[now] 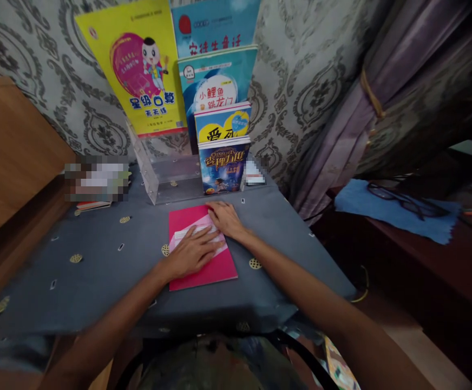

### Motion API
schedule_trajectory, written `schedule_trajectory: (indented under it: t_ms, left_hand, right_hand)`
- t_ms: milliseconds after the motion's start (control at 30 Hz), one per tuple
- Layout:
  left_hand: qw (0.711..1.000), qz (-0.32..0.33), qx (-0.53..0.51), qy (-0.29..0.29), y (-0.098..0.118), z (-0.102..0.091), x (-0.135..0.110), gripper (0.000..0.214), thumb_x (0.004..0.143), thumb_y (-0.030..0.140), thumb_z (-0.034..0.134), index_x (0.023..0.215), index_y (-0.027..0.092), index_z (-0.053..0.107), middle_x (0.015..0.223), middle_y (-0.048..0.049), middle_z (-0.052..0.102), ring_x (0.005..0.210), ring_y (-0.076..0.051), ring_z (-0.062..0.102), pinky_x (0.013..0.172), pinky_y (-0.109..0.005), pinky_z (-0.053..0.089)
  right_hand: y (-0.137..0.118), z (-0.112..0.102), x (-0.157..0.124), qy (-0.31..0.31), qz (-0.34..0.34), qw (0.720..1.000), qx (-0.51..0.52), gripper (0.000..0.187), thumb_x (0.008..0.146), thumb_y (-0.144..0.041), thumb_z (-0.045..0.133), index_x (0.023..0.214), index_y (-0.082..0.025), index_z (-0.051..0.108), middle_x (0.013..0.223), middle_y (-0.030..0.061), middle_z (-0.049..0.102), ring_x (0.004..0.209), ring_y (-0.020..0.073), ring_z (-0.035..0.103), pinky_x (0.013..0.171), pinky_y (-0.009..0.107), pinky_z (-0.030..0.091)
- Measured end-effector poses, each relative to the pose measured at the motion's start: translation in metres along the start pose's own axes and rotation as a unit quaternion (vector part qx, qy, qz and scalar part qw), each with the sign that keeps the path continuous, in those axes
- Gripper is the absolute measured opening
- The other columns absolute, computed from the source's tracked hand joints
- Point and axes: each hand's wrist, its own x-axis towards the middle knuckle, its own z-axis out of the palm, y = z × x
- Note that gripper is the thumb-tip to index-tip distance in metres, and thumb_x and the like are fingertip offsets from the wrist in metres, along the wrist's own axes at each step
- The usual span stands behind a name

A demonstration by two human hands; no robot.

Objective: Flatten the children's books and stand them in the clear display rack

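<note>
Resting flat, clasping nothing, the left hand crosses the pink book, the right hand its far-right corner; its length runs toward the table's near edge.

Hot-pink rectangular paper booklet: paler pink-and-white band across cover. Slate-grey fabric tablecloth: scattered yellow, black-dotted motifs; small black-and-white rectangles. Tall yellow paper book: magenta round patch, blue title. Small dark-blue paper book: gold title. Pale-grey wall covering: darker damask scrollwork. Gathered mauve fabric curtain: tan tie.
</note>
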Motion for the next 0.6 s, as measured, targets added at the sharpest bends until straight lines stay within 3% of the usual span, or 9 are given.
schedule_trajectory:
  t_ms: [267, 600]
  left_hand:
    - [0.997, 0.070, -0.021, -0.040, 0.018, -0.001, -0.019, 0.044, 0.100, 0.029, 0.048, 0.142, 0.040, 0.053, 0.156, -0.0009, 0.045, 0.150, -0.028, 0.032, 0.121, -0.064, 0.020]
    - [0.997, 0.077, -0.029, -0.015, 0.019, 0.001, -0.024, 0.043, 0.101, 0.031, 0.048, 0.143, 0.038, 0.052, 0.156, -0.0002, 0.046, 0.149, -0.026, 0.034, 0.123, -0.060, 0.018]
  right_hand:
    - [-0.001, -0.002, -0.002, -0.008, 0.002, 1.000, -0.007, 0.040, 0.098, -0.019, 0.045, 0.136, -0.012, 0.057, 0.137, 0.0126, 0.064, 0.128, 0.0254, 0.053, 0.110, 0.042, 0.035]
    - [-0.001, 0.001, -0.003, -0.001, -0.010, 1.000, -0.018, 0.040, 0.096, -0.019, 0.047, 0.134, -0.015, 0.058, 0.138, 0.0124, 0.063, 0.130, 0.0255, 0.052, 0.112, 0.044, 0.034]
